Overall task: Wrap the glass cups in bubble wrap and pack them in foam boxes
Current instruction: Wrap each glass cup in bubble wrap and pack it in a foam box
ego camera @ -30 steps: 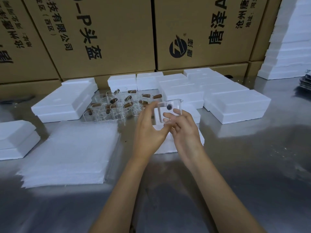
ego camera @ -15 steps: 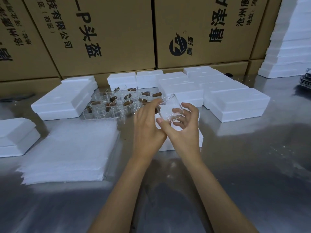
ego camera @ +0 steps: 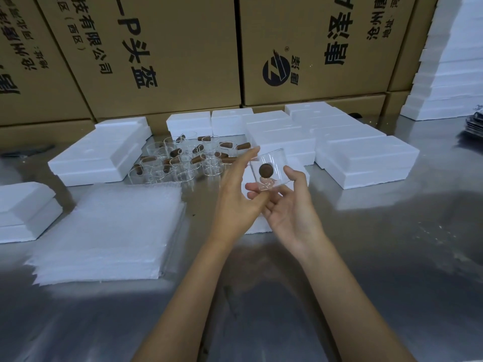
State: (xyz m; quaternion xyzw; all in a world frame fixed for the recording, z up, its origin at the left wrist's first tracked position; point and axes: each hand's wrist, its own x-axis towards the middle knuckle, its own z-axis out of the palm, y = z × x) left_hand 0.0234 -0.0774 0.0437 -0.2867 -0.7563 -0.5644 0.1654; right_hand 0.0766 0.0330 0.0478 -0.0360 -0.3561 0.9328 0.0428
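Observation:
A clear glass cup [ego camera: 277,163] with a brown wooden handle end facing me is held above the steel table. My right hand [ego camera: 294,209], palm up, pinches it between the thumb and the fingers beneath it. My left hand [ego camera: 235,197] is beside it with straight fingers, the tips touching the cup's left edge. Several more glass cups [ego camera: 183,160] with brown handles stand clustered behind. To the left lies a stack of bubble wrap sheets [ego camera: 104,231]. A white foam piece [ego camera: 257,228] lies under my hands, mostly hidden.
Closed white foam boxes sit at the left [ego camera: 96,155], far left [ego camera: 23,210] and right [ego camera: 366,160]. Large cardboard cartons [ego camera: 170,61] wall off the back. A tall foam stack [ego camera: 449,74] stands at the back right. Bare steel table [ego camera: 392,257] spreads at the front right.
The cup has been turned so its brown handle end faces me. My right hand has rolled palm up under it, and my left hand's fingers have straightened beside it.

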